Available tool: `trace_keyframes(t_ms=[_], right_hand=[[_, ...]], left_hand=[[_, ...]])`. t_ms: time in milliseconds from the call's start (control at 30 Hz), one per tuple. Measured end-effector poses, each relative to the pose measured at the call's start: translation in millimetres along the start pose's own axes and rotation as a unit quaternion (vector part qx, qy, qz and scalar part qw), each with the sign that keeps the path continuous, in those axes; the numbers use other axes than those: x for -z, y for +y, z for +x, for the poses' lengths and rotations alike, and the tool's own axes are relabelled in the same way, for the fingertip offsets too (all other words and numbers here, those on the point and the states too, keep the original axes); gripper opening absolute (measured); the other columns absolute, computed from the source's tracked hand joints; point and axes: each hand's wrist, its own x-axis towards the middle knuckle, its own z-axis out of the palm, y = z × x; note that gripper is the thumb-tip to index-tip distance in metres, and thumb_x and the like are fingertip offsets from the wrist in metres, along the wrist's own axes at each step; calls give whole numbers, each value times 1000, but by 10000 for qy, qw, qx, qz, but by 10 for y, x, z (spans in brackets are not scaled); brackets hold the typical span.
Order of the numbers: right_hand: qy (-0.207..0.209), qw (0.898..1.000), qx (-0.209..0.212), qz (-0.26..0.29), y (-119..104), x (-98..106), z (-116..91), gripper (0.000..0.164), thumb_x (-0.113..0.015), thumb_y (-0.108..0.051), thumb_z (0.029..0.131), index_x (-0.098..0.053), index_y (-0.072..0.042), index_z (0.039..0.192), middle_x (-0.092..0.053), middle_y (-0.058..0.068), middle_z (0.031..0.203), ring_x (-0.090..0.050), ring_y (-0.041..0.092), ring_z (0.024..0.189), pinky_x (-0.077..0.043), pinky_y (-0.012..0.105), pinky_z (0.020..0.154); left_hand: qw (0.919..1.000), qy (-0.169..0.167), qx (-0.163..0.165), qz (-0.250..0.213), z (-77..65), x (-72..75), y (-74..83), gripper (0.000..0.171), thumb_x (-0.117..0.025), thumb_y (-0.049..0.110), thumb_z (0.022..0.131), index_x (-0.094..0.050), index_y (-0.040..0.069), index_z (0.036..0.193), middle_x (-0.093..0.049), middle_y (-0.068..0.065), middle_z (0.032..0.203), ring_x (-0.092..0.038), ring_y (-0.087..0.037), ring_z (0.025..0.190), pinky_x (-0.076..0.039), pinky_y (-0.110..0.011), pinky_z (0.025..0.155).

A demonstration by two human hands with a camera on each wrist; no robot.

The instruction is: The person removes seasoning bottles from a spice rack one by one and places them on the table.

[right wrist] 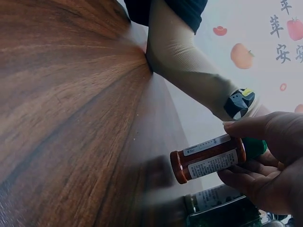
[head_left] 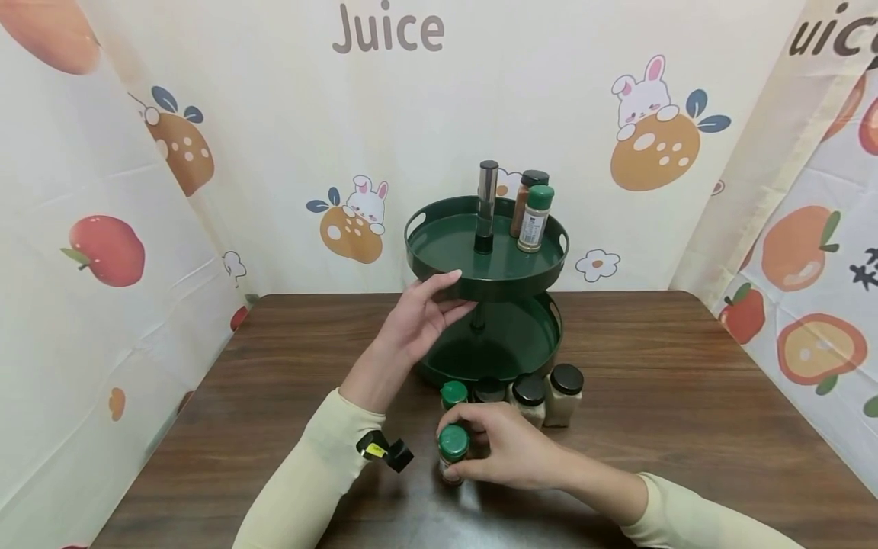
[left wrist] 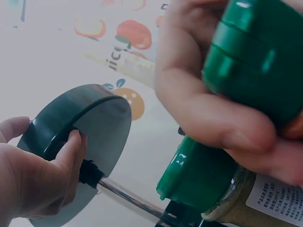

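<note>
My left hand [head_left: 414, 324] holds the left front edge of the upper tray [head_left: 511, 290] of a dark green two-tier rack, thumb at the rim and fingers underneath. In front of the rack, my right hand [head_left: 514, 446] pinches a spice jar with a green lid [head_left: 453, 441]. From the right wrist view, this spice jar [right wrist: 208, 158] has reddish contents and white labels, and its base stands apart from the wooden table [right wrist: 71, 118]. Just behind it is another green-lidded jar [head_left: 453, 393], partly hidden by the hand.
Several black-lidded jars [head_left: 566, 381] stand by the rack's lower tray [head_left: 542, 347]. On the upper tray, a green-lidded bottle [head_left: 535, 221] and a black-capped brown bottle [head_left: 521, 210] stand right of the central post [head_left: 486, 202]. A printed curtain [head_left: 274, 114] hangs behind the table.
</note>
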Motion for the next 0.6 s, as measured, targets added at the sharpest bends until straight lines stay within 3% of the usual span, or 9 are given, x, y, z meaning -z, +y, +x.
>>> trace_keyframes(t_ms=[133,367,600], right_hand=[[-75,9999,-96,30,121,-21,-3,36,-81,-18,81,-62,-12,111,-65,2,98,-66,10,93,-61,32,81],[-91,9999,-69,-115,137,-30,-2,36,-80,-25,82,-63,-15,111,-65,-1,100,-66,10,95,-60,30,83],[-111,9997,-152,-130,130,-30,1,36,-80,-25,82,-63,-14,112,-65,-1,100,-66,10,96,-59,29,85]], left_hand=[[10000,54,56,33,0,11,14,56,-61,10,95,-37,7,146,-59,-12,121,-61,-30,105,-42,-51,101],[9995,268,175,15,4,53,73,54,-60,13,96,-37,8,145,-55,-14,122,-56,-32,112,-39,-51,107],[9982,516,236,-195,7,126,159,64,-60,17,96,-29,14,152,-45,-19,139,-48,-36,124,-37,-51,109]])
